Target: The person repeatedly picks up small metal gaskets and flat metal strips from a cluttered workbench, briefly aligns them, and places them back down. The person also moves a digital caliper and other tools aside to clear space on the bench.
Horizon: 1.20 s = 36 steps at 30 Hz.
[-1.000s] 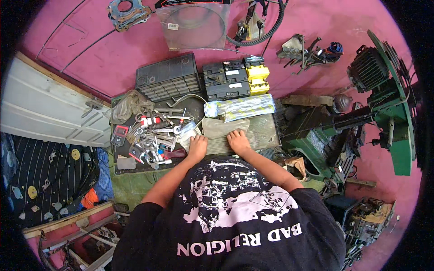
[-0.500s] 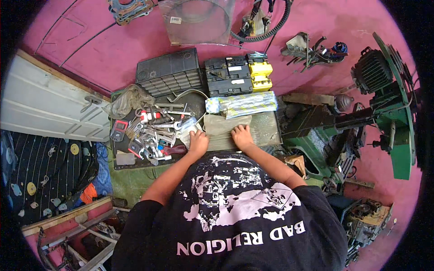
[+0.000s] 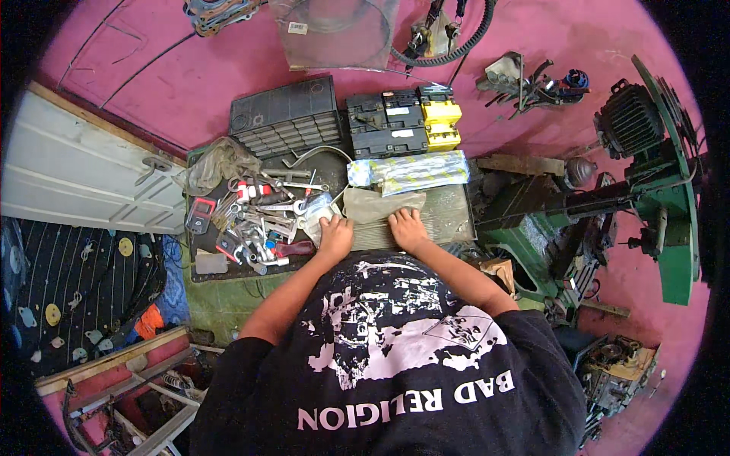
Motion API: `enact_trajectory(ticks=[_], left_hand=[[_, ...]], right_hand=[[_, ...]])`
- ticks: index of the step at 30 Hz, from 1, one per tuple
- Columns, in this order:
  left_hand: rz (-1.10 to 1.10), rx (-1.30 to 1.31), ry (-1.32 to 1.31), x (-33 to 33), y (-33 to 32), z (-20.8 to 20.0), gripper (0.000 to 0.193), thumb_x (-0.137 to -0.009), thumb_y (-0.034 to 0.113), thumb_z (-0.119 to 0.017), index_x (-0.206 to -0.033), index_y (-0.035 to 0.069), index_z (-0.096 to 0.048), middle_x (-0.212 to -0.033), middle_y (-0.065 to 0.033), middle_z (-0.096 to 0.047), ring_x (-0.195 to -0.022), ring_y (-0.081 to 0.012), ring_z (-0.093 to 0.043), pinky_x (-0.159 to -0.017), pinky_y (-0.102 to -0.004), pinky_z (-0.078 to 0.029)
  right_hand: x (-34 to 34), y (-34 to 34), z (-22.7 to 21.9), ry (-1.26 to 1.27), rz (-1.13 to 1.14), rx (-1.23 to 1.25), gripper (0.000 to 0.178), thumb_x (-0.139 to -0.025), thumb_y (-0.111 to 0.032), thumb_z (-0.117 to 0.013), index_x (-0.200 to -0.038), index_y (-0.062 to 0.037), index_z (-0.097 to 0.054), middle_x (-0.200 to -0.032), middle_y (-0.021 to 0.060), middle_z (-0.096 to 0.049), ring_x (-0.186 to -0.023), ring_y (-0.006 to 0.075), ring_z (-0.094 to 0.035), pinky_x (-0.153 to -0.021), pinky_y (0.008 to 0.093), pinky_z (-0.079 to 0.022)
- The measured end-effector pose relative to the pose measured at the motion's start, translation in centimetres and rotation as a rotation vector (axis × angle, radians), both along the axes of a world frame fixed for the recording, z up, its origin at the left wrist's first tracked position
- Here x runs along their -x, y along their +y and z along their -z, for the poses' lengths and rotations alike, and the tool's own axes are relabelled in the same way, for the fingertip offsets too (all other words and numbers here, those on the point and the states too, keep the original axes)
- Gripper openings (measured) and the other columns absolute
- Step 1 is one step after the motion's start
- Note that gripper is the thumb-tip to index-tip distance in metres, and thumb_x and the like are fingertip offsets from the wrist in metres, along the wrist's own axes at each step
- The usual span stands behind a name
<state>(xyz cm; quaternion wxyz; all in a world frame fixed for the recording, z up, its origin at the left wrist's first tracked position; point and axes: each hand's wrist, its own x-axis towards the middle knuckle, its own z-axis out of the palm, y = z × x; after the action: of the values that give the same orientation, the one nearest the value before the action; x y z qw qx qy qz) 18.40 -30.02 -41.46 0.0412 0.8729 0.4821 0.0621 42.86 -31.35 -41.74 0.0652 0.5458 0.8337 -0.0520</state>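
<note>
My left hand [image 3: 334, 234] rests at the left end of a flat pack of thin grey ribs or rods [image 3: 372, 234] under clear plastic on the bench. Its fingers are bent and slightly apart, near a crumpled clear plastic piece [image 3: 313, 220]. My right hand [image 3: 408, 228] lies on the same pack, fingertips at the lower edge of a translucent beige plastic bag [image 3: 380, 204]. Neither hand shows a thing enclosed in it; the undersides of the fingers are hidden. Just beyond lies a long plastic-wrapped packet [image 3: 411, 173] with yellow markings.
Left of my hands are piled wrenches [image 3: 281, 207], sockets and a red-handled tool [image 3: 295, 248]. A red-and-black meter [image 3: 200, 216] lies farther left. Behind stand a black drawer unit [image 3: 285, 114] and black and yellow batteries [image 3: 388, 125]. A green drill press [image 3: 669, 182] stands right.
The whole view has shifted slightly. Both hands stay in nearly the same places on the pack.
</note>
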Motion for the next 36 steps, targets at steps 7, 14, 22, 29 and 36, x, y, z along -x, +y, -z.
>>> enact_trajectory(ticks=[7,14,22,29,36], left_hand=[[0.032,0.041,0.024,0.3,0.4,0.1,0.012,-0.080,0.014,-0.061,-0.081,0.010,-0.072,-0.087,-0.0048,-0.067,-0.097,-0.0241,-0.057,-0.083,-0.0503,-0.032],[-0.031,0.082,-0.058,0.2,0.3,0.8,0.013,-0.078,0.012,-0.061,-0.086,0.010,-0.071,-0.092,-0.0056,-0.066,-0.099,-0.0244,-0.055,-0.083,-0.0505,-0.031],[0.042,0.052,0.007,0.2,0.2,0.8,0.016,-0.080,0.009,-0.057,-0.089,0.007,-0.069,-0.092,-0.0078,-0.067,-0.100,-0.0253,-0.056,-0.083,-0.0527,-0.033],[0.050,0.007,0.008,0.0,-0.2,0.5,0.014,-0.082,0.015,-0.060,-0.091,0.009,-0.069,-0.093,-0.0050,-0.067,-0.102,-0.0240,-0.056,-0.092,-0.0586,-0.030],[0.001,0.063,-0.043,0.0,0.0,0.3,0.012,-0.079,0.011,-0.060,-0.078,0.011,-0.073,-0.089,-0.0048,-0.066,-0.102,-0.0233,-0.057,-0.090,-0.0600,-0.030]], right_hand=[[-0.4,-0.2,-0.3,0.016,-0.024,-0.002,0.024,-0.093,-0.019,-0.048,-0.111,-0.0112,-0.061,-0.113,0.0074,-0.061,-0.115,0.0247,-0.051,-0.100,0.0526,-0.033],[-0.4,0.1,0.4,-0.013,0.003,0.062,0.026,-0.092,-0.017,-0.049,-0.113,-0.0119,-0.064,-0.117,0.0041,-0.061,-0.118,0.0233,-0.050,-0.105,0.0585,-0.030],[-0.6,-0.3,-0.8,0.044,0.016,0.031,0.025,-0.092,-0.018,-0.049,-0.113,-0.0136,-0.063,-0.117,0.0049,-0.060,-0.119,0.0239,-0.050,-0.106,0.0599,-0.030],[-0.4,-0.4,0.1,0.016,-0.028,0.005,0.023,-0.092,-0.018,-0.049,-0.107,-0.0120,-0.065,-0.112,0.0056,-0.063,-0.117,0.0235,-0.050,-0.105,0.0586,-0.030],[0.1,-0.2,-0.6,-0.015,0.033,0.004,0.023,-0.092,-0.018,-0.048,-0.102,-0.0111,-0.068,-0.108,0.0045,-0.065,-0.115,0.0226,-0.051,-0.103,0.0552,-0.031]])
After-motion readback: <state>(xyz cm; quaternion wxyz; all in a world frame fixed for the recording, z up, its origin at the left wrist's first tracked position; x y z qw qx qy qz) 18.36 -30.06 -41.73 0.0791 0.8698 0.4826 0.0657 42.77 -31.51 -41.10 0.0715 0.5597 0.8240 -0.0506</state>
